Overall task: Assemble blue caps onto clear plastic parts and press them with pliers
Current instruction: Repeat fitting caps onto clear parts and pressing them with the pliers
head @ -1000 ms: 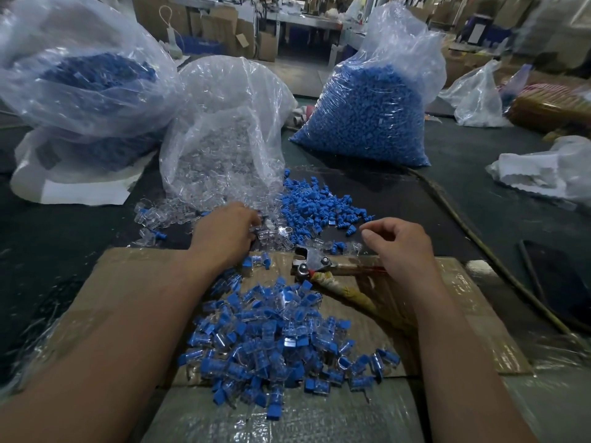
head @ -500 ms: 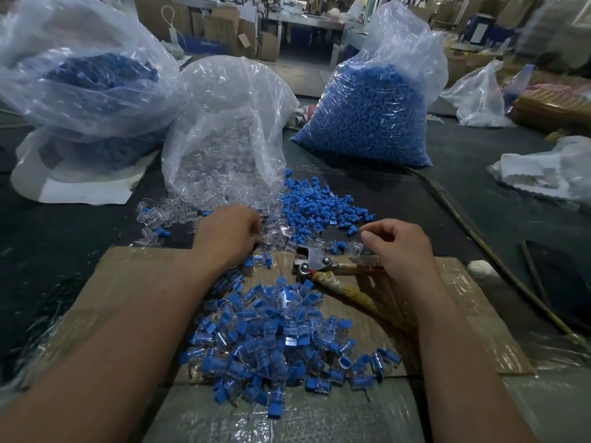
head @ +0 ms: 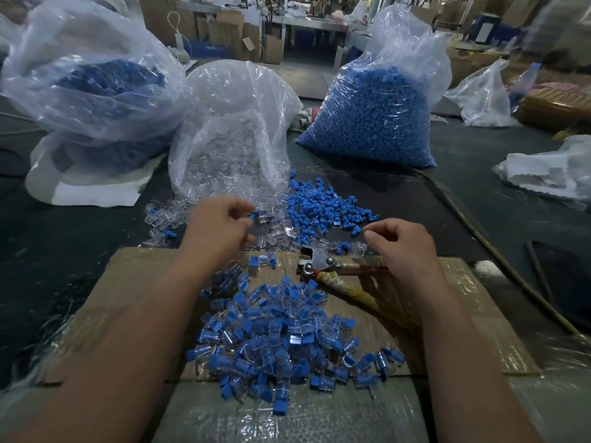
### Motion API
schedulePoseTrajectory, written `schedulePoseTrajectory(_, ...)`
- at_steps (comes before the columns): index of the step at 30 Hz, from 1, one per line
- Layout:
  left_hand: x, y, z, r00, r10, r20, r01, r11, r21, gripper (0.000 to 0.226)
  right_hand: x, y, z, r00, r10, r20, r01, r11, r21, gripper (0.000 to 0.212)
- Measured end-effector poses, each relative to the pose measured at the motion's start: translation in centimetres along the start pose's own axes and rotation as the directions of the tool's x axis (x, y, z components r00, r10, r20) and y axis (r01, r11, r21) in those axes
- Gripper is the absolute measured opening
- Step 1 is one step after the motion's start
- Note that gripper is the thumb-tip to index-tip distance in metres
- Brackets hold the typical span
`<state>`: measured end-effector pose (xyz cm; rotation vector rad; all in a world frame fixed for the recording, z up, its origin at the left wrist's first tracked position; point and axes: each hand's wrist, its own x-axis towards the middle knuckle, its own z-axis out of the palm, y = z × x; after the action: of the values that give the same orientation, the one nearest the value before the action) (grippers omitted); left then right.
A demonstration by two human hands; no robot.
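My left hand pinches a clear plastic part with a blue cap at its fingertips, just in front of the open bag of clear parts. Loose blue caps lie scattered to its right. My right hand hovers with curled fingers, thumb and forefinger tips together, over the upper handle of the pliers, which lie on the cardboard. Whether that hand grips anything is hidden. A heap of capped parts lies between my forearms.
A full bag of blue caps stands at the back right, and another bag with blue pieces at the back left. White plastic bags lie at the right. A cord and a dark flat object border the cardboard's right side.
My left hand has drawn slightly back from the clear parts, and a capped clear part now shows at its fingertips. The right hand and the pliers have hardly moved.
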<state>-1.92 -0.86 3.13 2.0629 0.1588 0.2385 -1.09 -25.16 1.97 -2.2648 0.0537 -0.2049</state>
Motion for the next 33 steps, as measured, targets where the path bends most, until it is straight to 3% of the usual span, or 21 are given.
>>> schedulePoseTrajectory(3,-2.0,1.0,-0.2,0.998,-0.027,0.062,0.046,0.945,-0.325,0.021,0.0,0.0,0.1,1.000,-0.007,-0.012,0.007,1.000,0.005,0.008)
schedulePoseTrajectory(6,-3.8,1.4,0.2,0.994,-0.022,0.103,0.070,0.870,-0.488,0.019,0.0,0.1,0.3,1.000,-0.007,-0.015,0.007,1.000,-0.023,0.008)
schedulePoseTrajectory(12,-4.3,0.5,0.3,0.994,-0.053,0.095,0.097,0.830,-0.549,0.019,1.0,-0.3,1.1,0.998,-0.022,0.056,0.032,0.979,-0.200,0.011)
schedulePoseTrajectory(18,-4.4,0.7,0.4,0.986,-0.029,0.164,0.121,0.798,-0.590,0.024,2.4,-1.6,2.5,0.981,0.075,0.178,0.035,0.837,-0.545,0.027)
schedulePoseTrajectory(22,-4.7,1.0,0.7,0.983,-0.023,0.180,0.128,0.793,-0.595,0.025,2.6,-1.7,2.8,0.985,0.048,0.164,0.069,0.770,-0.634,0.025)
schedulePoseTrajectory(28,-4.7,1.0,0.7,0.982,-0.030,0.184,0.141,0.767,-0.626,0.019,2.6,-1.0,2.7,0.991,-0.053,0.126,0.113,0.834,-0.540,0.011)
schedulePoseTrajectory(33,-4.6,0.9,0.7,0.984,-0.022,0.179,0.132,0.766,-0.629,0.016,1.1,-2.3,0.9,0.988,-0.136,-0.077,0.130,0.988,-0.079,0.006)
